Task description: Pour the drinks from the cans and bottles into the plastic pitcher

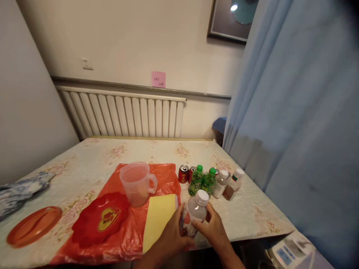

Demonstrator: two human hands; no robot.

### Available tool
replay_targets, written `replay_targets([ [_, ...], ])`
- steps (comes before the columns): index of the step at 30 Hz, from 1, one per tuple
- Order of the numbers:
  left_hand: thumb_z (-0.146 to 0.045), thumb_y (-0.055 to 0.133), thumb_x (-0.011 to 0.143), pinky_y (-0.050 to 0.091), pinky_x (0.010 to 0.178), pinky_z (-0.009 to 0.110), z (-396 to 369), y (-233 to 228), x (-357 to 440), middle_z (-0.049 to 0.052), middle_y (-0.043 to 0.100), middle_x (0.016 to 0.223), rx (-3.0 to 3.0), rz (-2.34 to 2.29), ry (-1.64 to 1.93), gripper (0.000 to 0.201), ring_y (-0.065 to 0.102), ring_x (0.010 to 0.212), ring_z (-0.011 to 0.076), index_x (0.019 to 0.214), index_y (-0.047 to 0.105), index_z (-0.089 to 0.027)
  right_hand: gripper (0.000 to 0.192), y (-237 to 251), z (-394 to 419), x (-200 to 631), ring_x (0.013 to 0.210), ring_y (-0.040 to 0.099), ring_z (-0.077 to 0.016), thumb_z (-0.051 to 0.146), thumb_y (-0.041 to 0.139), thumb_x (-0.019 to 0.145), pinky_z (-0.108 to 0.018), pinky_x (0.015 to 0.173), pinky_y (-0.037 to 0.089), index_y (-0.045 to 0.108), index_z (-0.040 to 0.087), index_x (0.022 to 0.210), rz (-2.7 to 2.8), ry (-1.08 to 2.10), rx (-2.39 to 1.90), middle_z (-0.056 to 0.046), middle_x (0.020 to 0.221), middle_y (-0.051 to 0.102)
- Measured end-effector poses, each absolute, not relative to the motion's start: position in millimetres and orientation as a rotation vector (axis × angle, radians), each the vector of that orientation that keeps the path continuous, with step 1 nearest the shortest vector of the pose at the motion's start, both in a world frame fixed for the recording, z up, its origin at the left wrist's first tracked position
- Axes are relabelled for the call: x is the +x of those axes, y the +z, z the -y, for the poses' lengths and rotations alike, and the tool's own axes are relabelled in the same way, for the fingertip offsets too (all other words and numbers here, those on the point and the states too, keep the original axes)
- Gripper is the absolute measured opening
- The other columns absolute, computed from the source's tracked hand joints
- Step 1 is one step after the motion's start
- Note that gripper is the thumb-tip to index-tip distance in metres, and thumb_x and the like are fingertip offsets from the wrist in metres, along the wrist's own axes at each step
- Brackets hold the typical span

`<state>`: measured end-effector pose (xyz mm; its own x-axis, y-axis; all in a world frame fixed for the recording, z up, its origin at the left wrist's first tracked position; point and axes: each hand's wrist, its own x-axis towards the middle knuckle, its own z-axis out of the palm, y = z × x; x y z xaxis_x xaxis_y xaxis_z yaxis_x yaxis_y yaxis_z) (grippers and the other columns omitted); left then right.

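Two bare hands clasp a clear plastic bottle (194, 213) with a ribbed white cap at the near edge of a floral-patterned table (260, 215). The left hand (172, 235) wraps the labelled lower body; the right hand (213, 226) closes fingers on its other side. The bottle stands tilted between both palms, beside a flat yellow sheet (158, 220) and a crinkled orange plastic bag (131, 228).

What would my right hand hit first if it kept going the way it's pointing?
The right hand points up-left, already touching the white-capped bottle both hands hold. Past that, probably the yellow pad, though depth is unclear.
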<state>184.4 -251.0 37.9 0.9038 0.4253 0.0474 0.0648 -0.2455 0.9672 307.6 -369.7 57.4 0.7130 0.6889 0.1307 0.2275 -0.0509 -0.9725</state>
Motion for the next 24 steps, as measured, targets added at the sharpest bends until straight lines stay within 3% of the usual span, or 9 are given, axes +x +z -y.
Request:
replay_targets([
  [5,-0.015,0.068,0.058,0.049,0.089,0.032,242.3,48.3,157.1,0.004,0.064,0.117,1.77,-0.371,0.432,0.077,0.06,0.101,0.0234,0.131,0.045,-0.019,0.069,66.3,352.1,283.5,0.103,0.065,-0.0268,0.016,0.07,0.059,-0.038,0.088,0.053,0.053,0.017,0.125,0.888,0.608,-1.448,-0.011,0.118,0.067],
  [8,-0.011,0.065,0.058,0.05,0.084,0.029,236.3,53.9,136.4,0.002,0.065,0.112,1.846,-0.482,0.445,0.07,0.061,0.096,0.0206,0.125,0.046,-0.021,0.08,82.2,343.6,283.8,0.099,0.064,-0.0255,0.023,0.072,0.062,-0.036,0.082,0.054,0.045,0.017,0.138,0.935,0.522,-1.432,-0.012,0.12,0.065],
  [10,-0.011,0.065,0.057,0.05,0.082,0.028,231.6,58.2,123.6,0.001,0.065,0.109,1.922,-0.557,0.442,0.069,0.06,0.093,0.02,0.123,0.047,-0.021,0.072,98.6,337.7,283.4,0.093,0.063,-0.0238,0.027,0.07,0.067,-0.034,0.078,0.052,0.051,0.018,0.135,1.016,0.419,-1.517,-0.011,0.115,0.066],
  [16,-0.012,0.064,0.057,0.049,0.081,0.028,211.6,72.6,90.4,0.003,0.065,0.107,2.119,-0.706,0.424,0.061,0.06,0.092,0.0201,0.116,0.051,-0.021,0.027,135.7,316.0,267.9,0.084,0.061,-0.0189,0.028,0.063,0.079,-0.028,0.076,0.047,0.071,0.019,0.104,1.353,0.325,-1.629,-0.004,0.095,0.07],
  [20,-0.015,0.063,0.061,0.048,0.087,0.03,190.4,86.6,70.7,0.006,0.065,0.114,2.214,-0.734,0.441,0.061,0.06,0.099,0.0226,0.121,0.05,-0.021,0.029,136.6,305.4,263.9,0.075,0.062,-0.0174,0.032,0.06,0.08,-0.025,0.067,0.048,0.069,0.017,0.103,1.212,0.314,-1.615,-0.003,0.09,0.07],
  [24,-0.018,0.063,0.063,0.047,0.081,0.03,156.0,108.5,47.7,0.004,0.066,0.109,2.311,-0.833,0.499,0.057,0.061,0.094,0.0223,0.119,0.051,-0.021,0.04,125.1,305.1,270.6,0.089,0.066,-0.0227,0.039,0.06,0.078,-0.029,0.076,0.052,0.067,0.015,0.11,1.023,0.335,-1.576,-0.009,0.105,0.071],
])
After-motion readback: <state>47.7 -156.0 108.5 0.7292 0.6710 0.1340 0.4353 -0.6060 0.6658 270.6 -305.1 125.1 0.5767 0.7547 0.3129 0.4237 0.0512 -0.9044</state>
